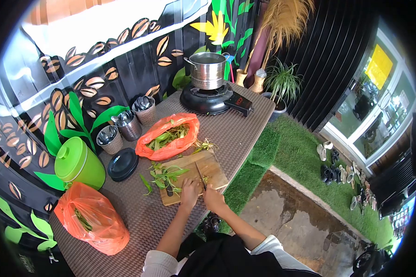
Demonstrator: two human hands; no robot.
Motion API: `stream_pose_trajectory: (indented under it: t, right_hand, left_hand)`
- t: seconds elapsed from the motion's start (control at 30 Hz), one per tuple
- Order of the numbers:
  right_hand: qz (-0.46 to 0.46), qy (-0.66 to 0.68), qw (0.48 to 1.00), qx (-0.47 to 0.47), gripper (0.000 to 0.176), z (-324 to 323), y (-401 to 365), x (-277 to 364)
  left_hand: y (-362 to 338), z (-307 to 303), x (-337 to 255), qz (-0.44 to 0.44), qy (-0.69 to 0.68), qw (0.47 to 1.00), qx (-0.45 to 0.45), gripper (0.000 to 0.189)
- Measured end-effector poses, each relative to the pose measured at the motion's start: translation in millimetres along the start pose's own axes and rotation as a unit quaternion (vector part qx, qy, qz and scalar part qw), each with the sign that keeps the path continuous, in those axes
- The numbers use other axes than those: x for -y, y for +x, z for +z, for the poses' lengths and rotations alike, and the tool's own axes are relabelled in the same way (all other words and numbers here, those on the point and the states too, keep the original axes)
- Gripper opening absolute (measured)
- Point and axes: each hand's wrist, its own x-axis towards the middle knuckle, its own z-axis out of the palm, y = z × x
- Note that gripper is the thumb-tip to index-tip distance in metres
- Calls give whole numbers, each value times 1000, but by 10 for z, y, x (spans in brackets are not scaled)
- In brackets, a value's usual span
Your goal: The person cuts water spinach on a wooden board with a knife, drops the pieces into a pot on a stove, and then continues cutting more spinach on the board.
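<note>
My right hand point(213, 198) is closed round the handle of a knife point(200, 174), whose blade points away over the wooden cutting board point(215, 172). Just left of the knife, my left hand point(190, 193) rests on the board with its fingers bent at the greens; what it holds is too small to make out. Leafy green stems point(167, 175) lie on the board's left part, and small cut bits are beside the blade. Behind the board sits an open orange plastic bag point(189, 121) full of greens. Some rooty trimmings point(205, 145) lie at the board's far edge.
A steel pot point(208, 71) stands on a black portable stove point(203, 99) at the table's far end. Cutlery cups point(129, 127), black plates point(123, 164), a green lidded container point(80, 162) and a second orange bag point(94, 219) occupy the left side of the woven-patterned table point(145, 221).
</note>
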Motion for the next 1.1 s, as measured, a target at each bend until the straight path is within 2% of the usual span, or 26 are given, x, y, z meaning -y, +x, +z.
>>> stream_pose_trajectory:
  t: [0.17, 0.27, 0.33, 0.37, 0.47, 0.67, 0.77, 0.83, 0.97, 1.03, 1.1]
  right_hand:
    - [18, 18, 1000, 1, 30, -82, -30, 124]
    - [39, -3, 999, 19, 27, -79, -72, 230]
    - [46, -46, 997, -47, 27, 55, -136, 239]
    - [49, -47, 997, -48, 27, 99, -119, 227]
    - [73, -26, 997, -13, 30, 118, -83, 286]
    - [4, 8, 1000, -28, 31, 112, 196, 48]
    - [26, 5, 1000, -1, 30, 97, 17, 126]
    - [62, -13, 998, -30, 31, 178, -88, 230]
    - [38, 20, 999, -26, 33, 156, 133, 134]
    - [27, 43, 999, -7, 35, 105, 235, 65]
    - [25, 36, 999, -4, 34, 92, 123, 91]
  left_hand:
    - [24, -15, 140, -4, -44, 998, 42, 16]
    - [66, -22, 186, -45, -70, 993, 82, 21]
    - [72, -71, 94, -57, -133, 988, 57, 33]
    - [92, -75, 59, -56, -135, 987, 58, 33]
    - [61, -66, 68, -60, -85, 993, 46, 32]
    - [32, -83, -14, -84, -99, 991, 13, 26]
    - [-10, -10, 53, -83, -102, 991, 6, 28]
    - [-1, -47, 21, -54, -78, 995, 1, 25]
    - [-49, -62, -18, -84, -70, 994, -6, 21]
    - [-52, -26, 48, -79, -33, 996, 20, 22]
    - [-84, -36, 24, -67, -32, 997, 1, 22]
